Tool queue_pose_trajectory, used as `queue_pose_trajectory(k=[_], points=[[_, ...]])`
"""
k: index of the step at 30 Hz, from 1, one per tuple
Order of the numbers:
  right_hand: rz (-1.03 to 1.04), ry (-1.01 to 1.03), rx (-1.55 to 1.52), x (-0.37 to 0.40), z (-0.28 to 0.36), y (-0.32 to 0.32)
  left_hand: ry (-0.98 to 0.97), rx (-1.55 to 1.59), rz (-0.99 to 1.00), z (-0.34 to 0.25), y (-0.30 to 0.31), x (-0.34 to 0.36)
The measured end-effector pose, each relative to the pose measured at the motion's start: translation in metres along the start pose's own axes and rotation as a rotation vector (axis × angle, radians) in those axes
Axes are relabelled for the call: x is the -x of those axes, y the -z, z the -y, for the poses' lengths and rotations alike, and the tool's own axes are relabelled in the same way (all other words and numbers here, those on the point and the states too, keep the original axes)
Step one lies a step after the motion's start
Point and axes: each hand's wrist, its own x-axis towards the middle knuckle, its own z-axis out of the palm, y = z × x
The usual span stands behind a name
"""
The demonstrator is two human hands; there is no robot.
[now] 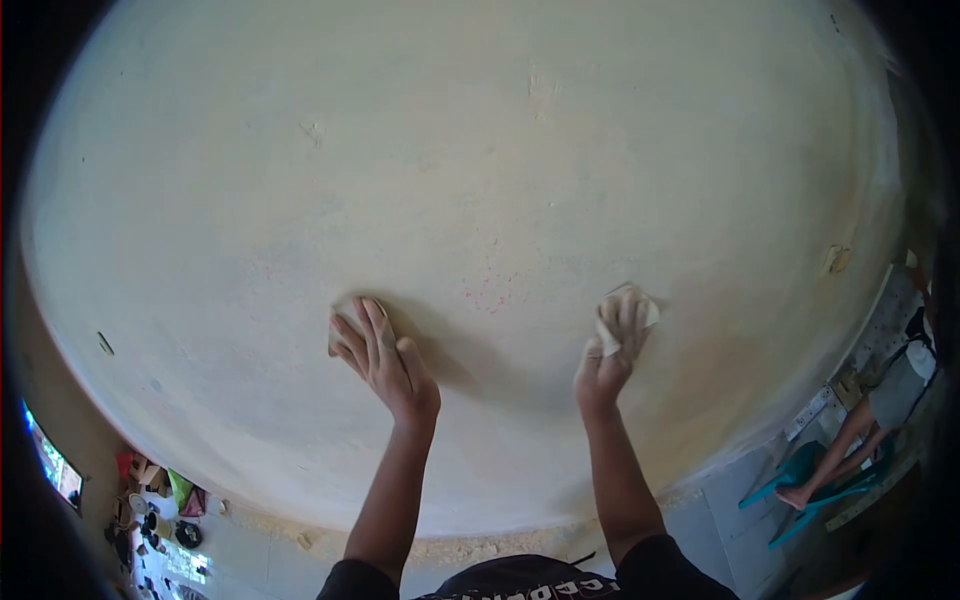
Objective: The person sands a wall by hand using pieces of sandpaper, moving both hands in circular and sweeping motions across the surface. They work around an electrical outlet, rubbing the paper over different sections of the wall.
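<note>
A large pale wall fills most of the view, with scuffs and small reddish specks between and above the hands. My left hand presses a thin light sheet flat against the wall, its fingers spread over it. To the right, my right hand holds a crumpled whitish sheet against the wall, with the fingers over it and edges sticking out around them. Both hands look dusty.
Crumbly debris lies along the wall's foot on the tiled floor. At the right, a person's bare legs rest by a teal chair. A lit screen and scattered items are at the lower left.
</note>
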Motion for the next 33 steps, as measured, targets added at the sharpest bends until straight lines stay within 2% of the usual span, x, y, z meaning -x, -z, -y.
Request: queue_pose_trajectory(k=[2, 3, 6, 7, 10, 12, 14, 16, 17, 20, 21, 24, 27, 30, 33], points=[[-0.059, -0.067, -0.006, -0.004, -0.002, 0.003, -0.016, -0.096, 0.069, 0.02, -0.002, 0.035], [-0.065, -0.092, 0.065, 0.013, -0.01, -0.002, -0.04, -0.152, 0.075, 0.033, -0.009, 0.058], [0.01, -0.08, 0.127, 0.067, -0.007, -0.013, -0.006, -0.138, 0.07, 0.032, -0.014, 0.07], [-0.022, -0.074, 0.091, 0.064, 0.0, -0.015, -0.059, -0.148, 0.0, 0.032, -0.016, 0.056], [0.074, 0.024, 0.062, 0.013, 0.001, 0.002, -0.007, -0.104, -0.048, 0.015, -0.001, 0.002], [-0.026, -0.012, 0.025, -0.013, -0.002, 0.007, 0.006, -0.115, -0.044, 0.017, 0.001, -0.006], [-0.088, -0.063, 0.028, -0.013, -0.006, 0.005, 0.032, -0.156, 0.028, 0.029, 0.004, 0.018], [-0.125, -0.13, 0.07, 0.024, -0.016, -0.007, 0.028, -0.165, 0.049, 0.048, -0.002, 0.058], [-0.164, -0.096, 0.089, 0.055, -0.018, -0.018, 0.044, -0.158, 0.065, 0.046, -0.005, 0.074], [0.069, 0.027, 0.04, 0.079, 0.019, -0.029, 0.024, -0.159, 0.009, 0.039, -0.007, 0.054], [0.139, 0.098, 0.079, 0.061, 0.024, -0.029, 0.027, -0.154, -0.022, 0.031, -0.004, 0.029], [0.066, 0.07, 0.046, -0.01, 0.033, -0.019, 0.018, -0.083, -0.112, 0.031, 0.01, -0.017], [-0.09, -0.039, -0.037, -0.015, 0.021, -0.019, 0.015, -0.119, -0.162, 0.061, 0.008, -0.002], [-0.15, -0.092, 0.077, 0.059, 0.018, -0.043, 0.037, -0.196, -0.157, 0.086, 0.0, 0.038], [0.052, 0.038, 0.076, 0.082, 0.051, -0.059, 0.013, -0.209, -0.163, 0.096, 0.007, 0.022]])
